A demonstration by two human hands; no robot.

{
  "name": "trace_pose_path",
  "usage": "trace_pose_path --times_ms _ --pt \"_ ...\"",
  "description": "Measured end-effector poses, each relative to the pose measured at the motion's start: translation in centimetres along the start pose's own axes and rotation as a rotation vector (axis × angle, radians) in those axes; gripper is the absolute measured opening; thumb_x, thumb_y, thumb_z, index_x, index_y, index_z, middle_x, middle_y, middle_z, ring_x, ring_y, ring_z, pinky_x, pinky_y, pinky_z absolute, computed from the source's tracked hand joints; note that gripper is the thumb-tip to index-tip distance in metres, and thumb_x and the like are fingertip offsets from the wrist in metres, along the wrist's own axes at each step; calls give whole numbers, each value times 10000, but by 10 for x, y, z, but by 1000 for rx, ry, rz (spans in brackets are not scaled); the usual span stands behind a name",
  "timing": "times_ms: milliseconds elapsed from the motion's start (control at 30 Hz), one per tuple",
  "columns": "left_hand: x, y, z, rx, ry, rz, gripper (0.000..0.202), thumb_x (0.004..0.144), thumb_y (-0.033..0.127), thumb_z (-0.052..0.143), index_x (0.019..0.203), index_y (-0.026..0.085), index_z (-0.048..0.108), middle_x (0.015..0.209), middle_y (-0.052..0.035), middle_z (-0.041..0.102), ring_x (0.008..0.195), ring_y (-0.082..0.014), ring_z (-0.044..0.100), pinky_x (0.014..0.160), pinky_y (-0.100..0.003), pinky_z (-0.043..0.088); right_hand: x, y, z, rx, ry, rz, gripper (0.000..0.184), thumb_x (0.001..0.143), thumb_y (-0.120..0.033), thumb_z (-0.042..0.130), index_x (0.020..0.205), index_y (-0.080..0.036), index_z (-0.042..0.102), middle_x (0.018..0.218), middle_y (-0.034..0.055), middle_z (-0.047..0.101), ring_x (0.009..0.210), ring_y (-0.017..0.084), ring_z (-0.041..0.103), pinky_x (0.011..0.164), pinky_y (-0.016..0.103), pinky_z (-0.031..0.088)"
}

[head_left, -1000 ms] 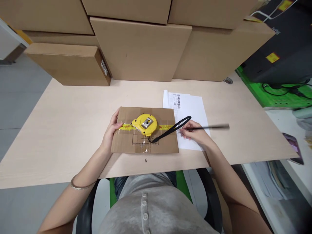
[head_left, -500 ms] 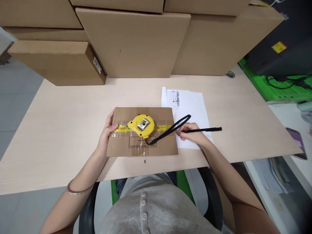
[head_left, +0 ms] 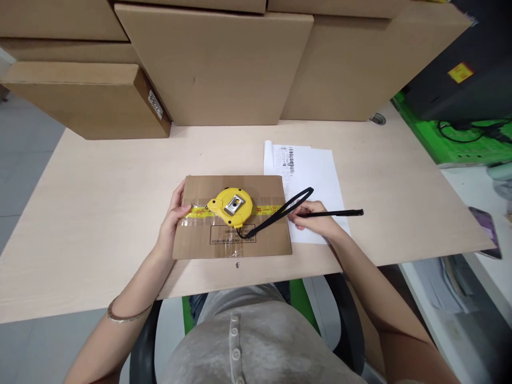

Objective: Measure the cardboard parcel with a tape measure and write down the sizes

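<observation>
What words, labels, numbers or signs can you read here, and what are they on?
"3", or a mark like it: table, near its front edge.
Smiley sign: yellow tape on the taped box; its characters are unclear.
Too small or blurred: framed print on that box; print on the paper; white label, box at left; yellow sticker, dark case.

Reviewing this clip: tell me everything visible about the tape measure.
The tape measure has a rounded yellow case, seemingly plastic, with dark screws and a silver metal clip facing up. It lies flat on the cardboard box, over a strip of yellow tape, its narrow end pointing left. No drawn-out blade shows. A black strap runs right, its loop past the box's edge near the right hand; contact there is unclear.
</observation>
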State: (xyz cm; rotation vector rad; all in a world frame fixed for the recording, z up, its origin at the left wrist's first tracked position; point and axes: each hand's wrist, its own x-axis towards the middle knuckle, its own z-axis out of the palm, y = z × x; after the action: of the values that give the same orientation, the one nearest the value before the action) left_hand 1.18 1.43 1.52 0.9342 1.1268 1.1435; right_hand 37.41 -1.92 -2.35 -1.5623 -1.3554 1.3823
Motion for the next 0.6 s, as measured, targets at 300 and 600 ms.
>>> trace_pose_path --times_ms 300,600 --pt "0 2 1 -35 15 -44 651 769 386 731 1412 357 636 1612 43 571 1556 -384 439 1331 -574 321 0 -2 1 0 11 15 283 714 -371 812 620 -219 593 549 -8 632 484 121 590 448 244 499" --pt "1 4 2 -35 27 -57 647 732 382 755 1371 366 659 1598 45 588 1566 -391 428 1324 -589 327 0 0 1 -7 7 4 270 716 -374 806 623 -219 605 550 -9 624 479 121 578 438 246 482"
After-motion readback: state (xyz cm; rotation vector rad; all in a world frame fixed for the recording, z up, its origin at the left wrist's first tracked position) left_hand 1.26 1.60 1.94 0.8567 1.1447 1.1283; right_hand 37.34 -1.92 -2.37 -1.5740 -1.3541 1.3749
